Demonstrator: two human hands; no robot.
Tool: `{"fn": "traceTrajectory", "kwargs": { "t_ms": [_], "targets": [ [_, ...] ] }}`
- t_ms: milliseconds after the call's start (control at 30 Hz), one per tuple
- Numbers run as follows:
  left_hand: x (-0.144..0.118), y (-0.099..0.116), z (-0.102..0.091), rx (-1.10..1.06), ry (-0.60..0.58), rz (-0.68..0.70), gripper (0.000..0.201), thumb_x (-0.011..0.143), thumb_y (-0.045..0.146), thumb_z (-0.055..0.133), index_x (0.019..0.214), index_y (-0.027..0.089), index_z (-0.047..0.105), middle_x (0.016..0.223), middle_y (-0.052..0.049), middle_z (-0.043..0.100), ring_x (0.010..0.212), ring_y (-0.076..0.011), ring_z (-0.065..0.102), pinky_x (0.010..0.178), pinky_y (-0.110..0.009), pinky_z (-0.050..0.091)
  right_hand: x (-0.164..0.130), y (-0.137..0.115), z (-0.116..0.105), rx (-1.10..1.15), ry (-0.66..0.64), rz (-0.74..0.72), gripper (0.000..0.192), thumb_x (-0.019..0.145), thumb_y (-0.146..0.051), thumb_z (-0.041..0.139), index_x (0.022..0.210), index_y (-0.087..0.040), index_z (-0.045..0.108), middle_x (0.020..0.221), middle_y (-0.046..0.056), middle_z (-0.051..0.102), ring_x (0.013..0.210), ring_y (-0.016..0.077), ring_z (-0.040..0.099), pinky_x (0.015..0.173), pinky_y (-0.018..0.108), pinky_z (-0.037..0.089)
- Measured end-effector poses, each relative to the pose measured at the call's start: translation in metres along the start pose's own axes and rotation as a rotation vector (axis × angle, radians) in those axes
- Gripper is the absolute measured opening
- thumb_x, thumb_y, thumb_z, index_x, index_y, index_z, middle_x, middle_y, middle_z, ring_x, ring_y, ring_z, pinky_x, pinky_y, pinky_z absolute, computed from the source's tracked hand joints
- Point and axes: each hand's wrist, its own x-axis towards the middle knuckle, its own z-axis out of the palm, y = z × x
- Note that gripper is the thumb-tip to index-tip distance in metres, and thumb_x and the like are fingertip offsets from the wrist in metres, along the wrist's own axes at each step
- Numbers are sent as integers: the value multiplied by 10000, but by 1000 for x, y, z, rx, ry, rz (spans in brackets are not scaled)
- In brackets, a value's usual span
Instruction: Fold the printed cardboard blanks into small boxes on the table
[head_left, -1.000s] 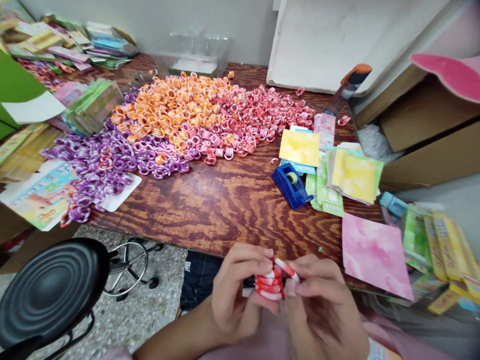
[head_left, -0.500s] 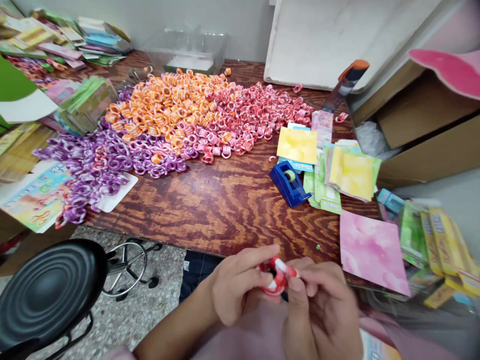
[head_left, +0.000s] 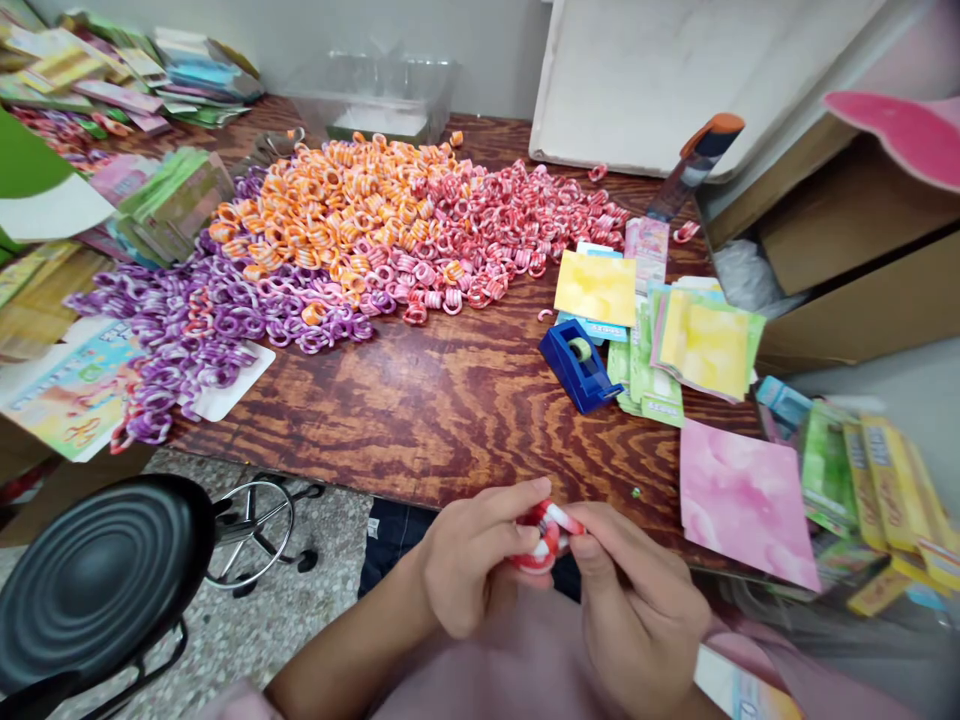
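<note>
Between my hands, just in front of the table edge, is a red-and-white striped coil. The fingers of my left hand wrap round its left side. With thumb and forefinger, my right hand pinches the coil's upper right end; fingertips hide part of it. Beyond them on the table lies a wide heap of similar coils: orange ones at the back, red and pink ones to the right, purple ones to the left.
A blue tape dispenser stands beside stacked cards. One pink card overhangs the right edge. Behind the heap sits a clear plastic tub. At the right is a cardboard box; a black stool stands at lower left.
My right fingers have shifted slightly left and closed in nearer the coil, whose end sat further right before. My left hand keeps its grip almost in place.
</note>
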Motion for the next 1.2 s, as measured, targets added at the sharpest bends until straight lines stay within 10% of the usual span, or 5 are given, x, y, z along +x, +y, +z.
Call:
{"fn": "traceTrajectory", "kwargs": {
  "t_ms": [500,633,967,1200],
  "targets": [
    [9,16,25,-247,296,-281,283,1010,419,658,1215,238,585,1236,-116,713,1062,-204,722,898,-322,609,-11,9,14,762,-4,522,153,1008,-319,670,909,-215,725,649,-31,654,393,81,579,393,164,454],
    [2,13,25,-203,268,-256,317,1024,405,639,1282,226,595,1197,-124,720,1115,-237,733,950,-354,605,0,9,8,450,-16,316,205,977,-332,720,826,-194,710,669,-14,633,530,84,585,506,170,482],
    [12,13,23,-397,213,-425,309,968,442,714,1185,225,681,1122,-72,656,961,-161,641,821,-235,545,12,29,-25,88,-297,10,509,893,-339,821,1356,-301,616,1293,93,570,1201,235,599,1005,354,549],
    [-4,-8,27,-527,250,-600,307,929,417,758,1166,244,665,1165,-61,611,1060,-188,611,927,-281,508,5,43,-11,-113,-207,-171,329,1006,-259,650,1331,-236,600,1166,73,704,1085,231,651,1148,504,393]
  ]
}}
